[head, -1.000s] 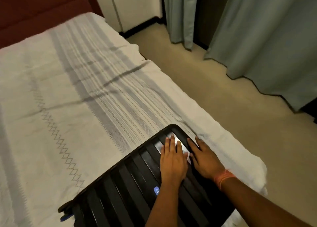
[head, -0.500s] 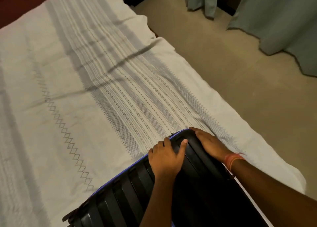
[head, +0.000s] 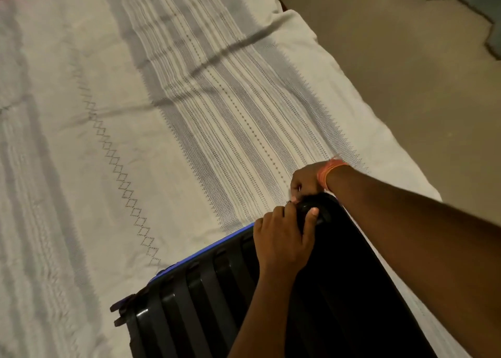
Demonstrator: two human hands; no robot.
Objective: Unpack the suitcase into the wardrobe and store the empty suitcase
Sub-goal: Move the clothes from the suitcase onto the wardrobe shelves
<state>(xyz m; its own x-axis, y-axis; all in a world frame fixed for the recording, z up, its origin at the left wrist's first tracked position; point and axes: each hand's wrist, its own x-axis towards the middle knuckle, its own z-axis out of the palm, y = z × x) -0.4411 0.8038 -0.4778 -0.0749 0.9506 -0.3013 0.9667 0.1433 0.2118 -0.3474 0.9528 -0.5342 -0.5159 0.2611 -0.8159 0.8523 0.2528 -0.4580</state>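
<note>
Left hand (head: 282,238), right hand (head: 305,183) at suitcase (head: 206,290) corner

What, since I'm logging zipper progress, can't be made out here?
- Zipper pull: head view, hidden under curled fingers of the right hand at the suitcase corner.
- Suitcase contents: head view, behind its black shell.
- Suitcase near end: head view, cut off by the bottom edge.
- Wardrobe: outside the frame.

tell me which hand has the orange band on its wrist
The right hand, at the far corner of the black suitcase: an orange wristband circles its wrist. The left hand, gripping that corner beside it, has a bare wrist.
</note>
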